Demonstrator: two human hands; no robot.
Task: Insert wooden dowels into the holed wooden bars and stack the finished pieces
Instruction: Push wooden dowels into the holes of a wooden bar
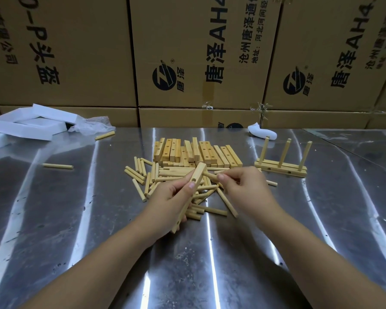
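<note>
The left hand [165, 198] grips a holed wooden bar [198, 171], tilted up. The right hand [243, 188] pinches a dowel [209, 175] against the bar's side; whether it has entered a hole cannot be told. One finished piece [281, 170] stands beyond the right hand. The pile of bars [196, 152] beyond both hands and the loose dowels [140, 173] beneath them suggest most of the work remains.

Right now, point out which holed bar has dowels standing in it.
The bar at far right: three upright dowels stand in it. The piled bars hold none.
</note>
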